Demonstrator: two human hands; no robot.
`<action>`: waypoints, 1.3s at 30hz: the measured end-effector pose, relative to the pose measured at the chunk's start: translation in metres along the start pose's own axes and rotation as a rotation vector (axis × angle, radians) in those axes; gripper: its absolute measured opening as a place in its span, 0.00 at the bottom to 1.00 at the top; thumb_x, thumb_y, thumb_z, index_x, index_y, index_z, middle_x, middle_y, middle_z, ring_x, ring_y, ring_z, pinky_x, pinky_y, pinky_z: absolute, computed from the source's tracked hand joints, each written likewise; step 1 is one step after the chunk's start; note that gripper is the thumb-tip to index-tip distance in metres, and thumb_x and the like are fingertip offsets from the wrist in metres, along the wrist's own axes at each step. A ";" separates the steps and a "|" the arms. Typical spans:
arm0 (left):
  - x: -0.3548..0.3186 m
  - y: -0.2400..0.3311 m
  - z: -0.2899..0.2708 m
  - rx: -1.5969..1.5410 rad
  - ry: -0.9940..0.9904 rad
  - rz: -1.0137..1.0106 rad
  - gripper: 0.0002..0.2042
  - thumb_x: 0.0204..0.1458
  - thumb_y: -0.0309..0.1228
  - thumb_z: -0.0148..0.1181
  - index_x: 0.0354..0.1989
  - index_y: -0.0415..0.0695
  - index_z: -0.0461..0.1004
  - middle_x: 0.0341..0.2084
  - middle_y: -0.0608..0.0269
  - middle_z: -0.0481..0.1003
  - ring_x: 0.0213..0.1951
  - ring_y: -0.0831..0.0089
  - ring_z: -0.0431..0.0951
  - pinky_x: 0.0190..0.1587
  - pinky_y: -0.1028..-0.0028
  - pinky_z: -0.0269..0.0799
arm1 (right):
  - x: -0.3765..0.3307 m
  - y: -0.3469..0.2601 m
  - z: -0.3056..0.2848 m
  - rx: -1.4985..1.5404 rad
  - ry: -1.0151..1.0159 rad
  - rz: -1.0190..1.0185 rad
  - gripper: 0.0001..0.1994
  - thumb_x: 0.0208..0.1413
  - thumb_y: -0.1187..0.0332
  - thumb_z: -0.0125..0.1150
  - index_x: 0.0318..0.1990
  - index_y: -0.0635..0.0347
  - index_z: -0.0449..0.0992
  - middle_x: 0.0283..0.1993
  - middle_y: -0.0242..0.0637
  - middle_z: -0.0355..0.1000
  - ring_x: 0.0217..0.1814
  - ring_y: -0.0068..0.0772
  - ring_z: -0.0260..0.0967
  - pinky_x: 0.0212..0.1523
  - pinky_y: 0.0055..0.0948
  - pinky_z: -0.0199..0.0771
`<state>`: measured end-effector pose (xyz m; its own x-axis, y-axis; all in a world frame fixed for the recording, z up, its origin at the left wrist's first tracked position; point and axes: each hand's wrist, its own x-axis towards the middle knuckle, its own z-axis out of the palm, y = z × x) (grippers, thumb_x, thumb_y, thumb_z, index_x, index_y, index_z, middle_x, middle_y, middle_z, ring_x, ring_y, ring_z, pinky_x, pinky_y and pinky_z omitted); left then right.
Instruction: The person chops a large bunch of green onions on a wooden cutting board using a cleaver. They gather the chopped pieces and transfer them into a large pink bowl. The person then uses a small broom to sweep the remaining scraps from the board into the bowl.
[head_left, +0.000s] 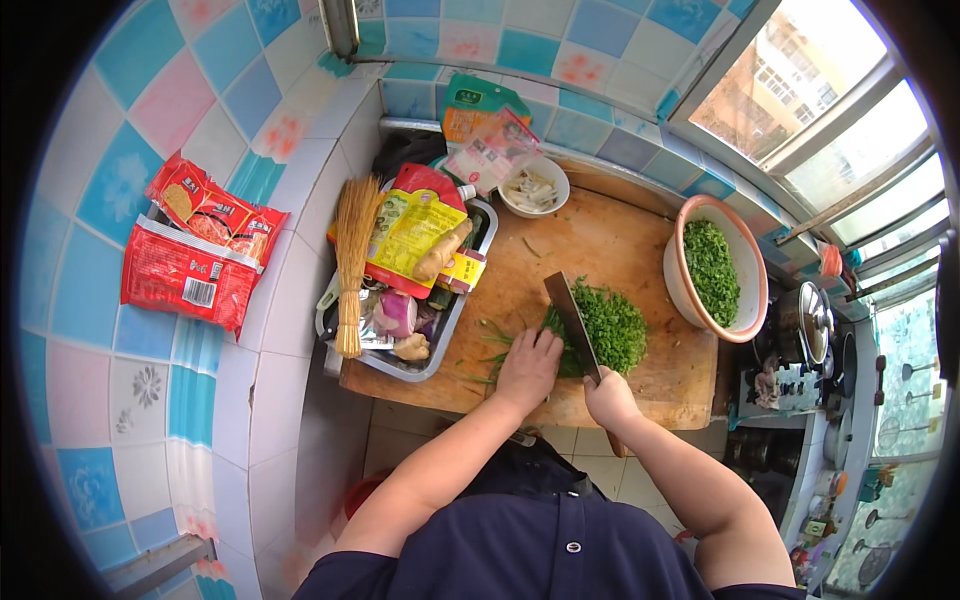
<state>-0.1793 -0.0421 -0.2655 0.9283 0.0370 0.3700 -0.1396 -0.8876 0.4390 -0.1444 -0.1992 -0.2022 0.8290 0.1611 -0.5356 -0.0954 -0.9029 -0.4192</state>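
My right hand (611, 400) grips the handle of a cleaver (572, 322). Its dark blade stands on edge on the wooden cutting board (640, 395), at the left side of a heap of finely chopped green herbs (616, 328). Just left of the blade, my left hand (530, 370) presses down on a bunch of green stems (494, 352), fingers curled over them. Some leaves show between this hand and the blade. Thin loose stems stick out to the left of the hand, and part of the bunch is hidden beneath it.
Right of the board's middle stands a large bowl (757, 300) of chopped greens. A white bowl (560, 200) with pale pieces is at the back. On the left, a grey tray (440, 345) holds packets, ginger and an onion, beside a straw brush (352, 270). Pots (803, 325) stand far right.
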 end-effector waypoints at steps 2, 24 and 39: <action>-0.003 0.000 0.001 0.011 0.001 0.000 0.10 0.48 0.29 0.54 0.39 0.43 0.69 0.39 0.57 0.69 0.46 0.59 0.67 0.53 0.64 0.63 | 0.003 -0.001 -0.001 0.021 -0.011 0.014 0.14 0.58 0.62 0.52 0.43 0.65 0.74 0.37 0.56 0.75 0.44 0.58 0.72 0.47 0.46 0.71; -0.006 -0.008 -0.002 -0.174 0.171 -0.039 0.10 0.53 0.28 0.55 0.43 0.41 0.69 0.40 0.52 0.68 0.46 0.53 0.67 0.51 0.61 0.66 | -0.040 -0.031 -0.050 0.173 -0.025 -0.010 0.13 0.55 0.62 0.52 0.33 0.66 0.72 0.20 0.40 0.70 0.17 0.34 0.70 0.23 0.32 0.74; 0.001 -0.009 -0.008 -0.238 0.163 0.036 0.07 0.46 0.22 0.58 0.33 0.41 0.70 0.32 0.55 0.68 0.41 0.55 0.68 0.45 0.63 0.68 | -0.005 -0.048 -0.041 0.044 -0.211 0.163 0.15 0.59 0.64 0.49 0.41 0.71 0.72 0.22 0.45 0.71 0.15 0.38 0.70 0.21 0.35 0.73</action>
<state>-0.1799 -0.0301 -0.2630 0.8565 0.0975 0.5068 -0.2662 -0.7578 0.5956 -0.1213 -0.1730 -0.1496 0.6677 0.0993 -0.7378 -0.2456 -0.9062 -0.3443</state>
